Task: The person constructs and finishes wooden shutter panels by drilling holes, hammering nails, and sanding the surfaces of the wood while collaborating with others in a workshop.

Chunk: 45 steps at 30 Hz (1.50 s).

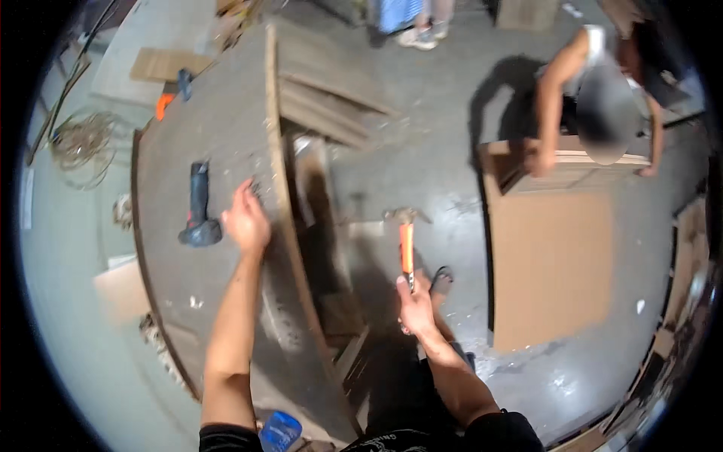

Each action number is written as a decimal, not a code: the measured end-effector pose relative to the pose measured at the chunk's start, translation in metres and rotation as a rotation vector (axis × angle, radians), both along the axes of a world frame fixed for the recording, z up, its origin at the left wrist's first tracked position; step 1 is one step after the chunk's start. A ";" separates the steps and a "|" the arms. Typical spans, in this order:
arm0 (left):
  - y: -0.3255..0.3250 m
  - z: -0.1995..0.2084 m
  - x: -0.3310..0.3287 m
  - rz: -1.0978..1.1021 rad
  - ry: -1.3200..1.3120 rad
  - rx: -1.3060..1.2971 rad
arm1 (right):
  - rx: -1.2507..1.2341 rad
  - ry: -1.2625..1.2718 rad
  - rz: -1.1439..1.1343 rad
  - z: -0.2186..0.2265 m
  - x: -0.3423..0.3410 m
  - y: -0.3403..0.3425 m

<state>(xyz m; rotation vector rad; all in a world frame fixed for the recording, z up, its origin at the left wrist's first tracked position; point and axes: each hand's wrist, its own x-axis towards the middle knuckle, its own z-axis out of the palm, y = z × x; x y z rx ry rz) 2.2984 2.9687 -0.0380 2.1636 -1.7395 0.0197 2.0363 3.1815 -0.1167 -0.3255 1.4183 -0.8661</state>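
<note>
My right hand (416,307) is closed around the lower handle of a claw hammer (407,245). Its orange handle points away from me, and the metal head is held out over the floor, right of the workbench. Over the grey-brown workbench top (226,120), my left hand (247,224) has its fingers stretched out and its thumb apart. The fingertips reach a few small dark bits on the surface, too small to name. Just left of that hand lies a dark blue cordless power tool (199,203).
An orange-and-dark tool (164,102) lies at the bench's far left. Boards (324,113) lean against the bench's right side. Across the floor, another person (561,98) bends over a large brown panel box (553,264). A blue container (280,431) is near my left elbow.
</note>
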 end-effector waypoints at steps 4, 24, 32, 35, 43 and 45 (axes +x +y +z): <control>-0.002 -0.013 0.004 -0.114 -0.068 -0.191 | -0.022 0.359 0.301 0.012 -0.068 0.028; 0.001 0.016 -0.023 -0.081 0.117 0.022 | 0.088 0.956 0.715 0.135 -0.223 0.129; 0.006 -0.088 0.065 -0.291 0.767 -0.285 | 0.009 0.900 0.791 0.115 -0.206 0.109; 0.031 -0.051 0.040 -0.028 1.550 0.165 | 0.015 0.880 0.802 0.132 -0.194 0.096; 0.086 0.007 0.007 0.504 2.211 0.185 | -0.167 0.883 0.856 0.165 -0.155 0.012; 0.089 0.030 -0.008 0.506 2.205 0.397 | -0.207 0.884 0.827 0.182 -0.137 -0.020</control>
